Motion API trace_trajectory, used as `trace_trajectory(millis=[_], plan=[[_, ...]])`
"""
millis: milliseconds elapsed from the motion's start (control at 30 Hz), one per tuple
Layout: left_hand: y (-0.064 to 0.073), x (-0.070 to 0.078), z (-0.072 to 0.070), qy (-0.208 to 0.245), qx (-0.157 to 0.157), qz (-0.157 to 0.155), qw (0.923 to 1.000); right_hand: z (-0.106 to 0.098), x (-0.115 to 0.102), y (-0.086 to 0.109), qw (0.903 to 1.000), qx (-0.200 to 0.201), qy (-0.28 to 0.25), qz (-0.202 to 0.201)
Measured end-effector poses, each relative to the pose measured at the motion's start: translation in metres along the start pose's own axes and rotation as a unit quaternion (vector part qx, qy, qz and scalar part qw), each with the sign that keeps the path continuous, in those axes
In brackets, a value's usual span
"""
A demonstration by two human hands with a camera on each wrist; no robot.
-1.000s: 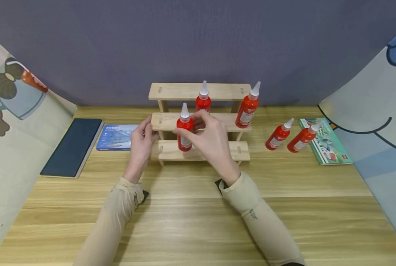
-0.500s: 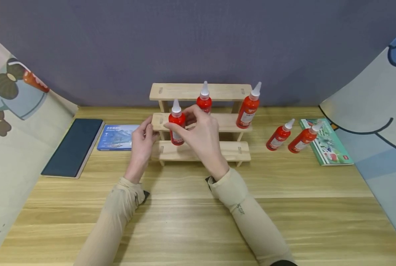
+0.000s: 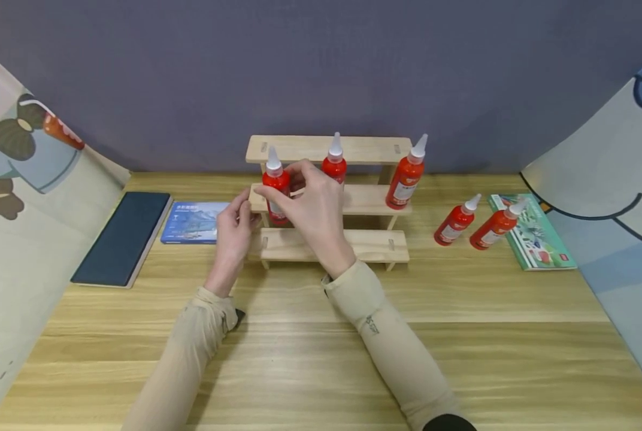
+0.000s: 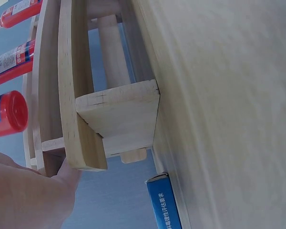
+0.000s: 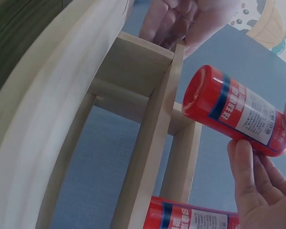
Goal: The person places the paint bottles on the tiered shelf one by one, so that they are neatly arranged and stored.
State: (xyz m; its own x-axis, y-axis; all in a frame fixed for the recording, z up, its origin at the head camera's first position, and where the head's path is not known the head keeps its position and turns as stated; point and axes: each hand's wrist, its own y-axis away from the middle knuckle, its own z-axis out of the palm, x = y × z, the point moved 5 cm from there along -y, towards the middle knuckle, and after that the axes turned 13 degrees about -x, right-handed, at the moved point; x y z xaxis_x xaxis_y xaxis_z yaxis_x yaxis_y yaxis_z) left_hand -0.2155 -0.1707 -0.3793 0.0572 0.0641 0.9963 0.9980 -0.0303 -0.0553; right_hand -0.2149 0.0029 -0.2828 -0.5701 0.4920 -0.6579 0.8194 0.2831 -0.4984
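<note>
A red bottle (image 3: 275,190) with a white pointed cap hangs above the left part of the wooden rack's middle tier (image 3: 366,200). My right hand (image 3: 315,206) pinches it between thumb and fingers. In the right wrist view, the red bottle's base (image 5: 195,93) shows apart from the wood. At the rack's left end, the left hand (image 3: 235,230) grips the middle tier; some fingers are hidden behind it. Another red bottle (image 3: 335,170) stands mid-tier, partly behind the right hand. A third red bottle (image 3: 405,179) stands at that tier's right end.
Two more red bottles (image 3: 454,224) stand on the table right of the rack, beside a green book (image 3: 542,239). Left of the rack lie a blue box (image 3: 191,221) and a dark notebook (image 3: 121,239). A grey-blue wall (image 3: 321,72) rises behind.
My right hand has carried the red bottle leftward and back, from in front of the lower tier to over the middle tier. The left hand keeps its hold on the rack.
</note>
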Motion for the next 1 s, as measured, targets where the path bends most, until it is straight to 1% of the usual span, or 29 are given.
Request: trace_trajectory(millis=[100, 267, 433, 567, 700, 833, 1000], plan=[[0.0, 0.0, 0.0, 0.001, 0.003, 0.0, 1.0, 0.003, 0.0, -0.003, 0.9999, 0.007, 0.008, -0.003], [0.0, 0.002, 0.001, 0.0, 0.005, 0.009, 0.9999, 0.008, 0.002, -0.007, 0.9999, 0.008, -0.009, -0.01], [0.001, 0.002, 0.001, -0.006, 0.013, 0.019, 0.9997, 0.011, 0.001, -0.01, 0.9996, 0.017, 0.004, -0.02], [0.001, 0.002, 0.002, -0.012, 0.01, 0.024, 0.9996, 0.013, 0.001, -0.014, 0.9994, 0.023, 0.015, -0.022], [0.001, 0.003, 0.002, -0.016, 0.01, 0.027, 0.9995, 0.016, 0.003, -0.018, 0.9994, 0.02, 0.021, -0.019], [0.0, 0.002, 0.001, -0.016, 0.01, 0.023, 0.9996, 0.021, 0.005, -0.02, 0.9997, 0.013, 0.017, -0.014], [0.0, 0.001, 0.001, -0.015, 0.006, 0.017, 0.9997, 0.026, 0.009, -0.022, 0.9997, 0.017, 0.017, -0.01]])
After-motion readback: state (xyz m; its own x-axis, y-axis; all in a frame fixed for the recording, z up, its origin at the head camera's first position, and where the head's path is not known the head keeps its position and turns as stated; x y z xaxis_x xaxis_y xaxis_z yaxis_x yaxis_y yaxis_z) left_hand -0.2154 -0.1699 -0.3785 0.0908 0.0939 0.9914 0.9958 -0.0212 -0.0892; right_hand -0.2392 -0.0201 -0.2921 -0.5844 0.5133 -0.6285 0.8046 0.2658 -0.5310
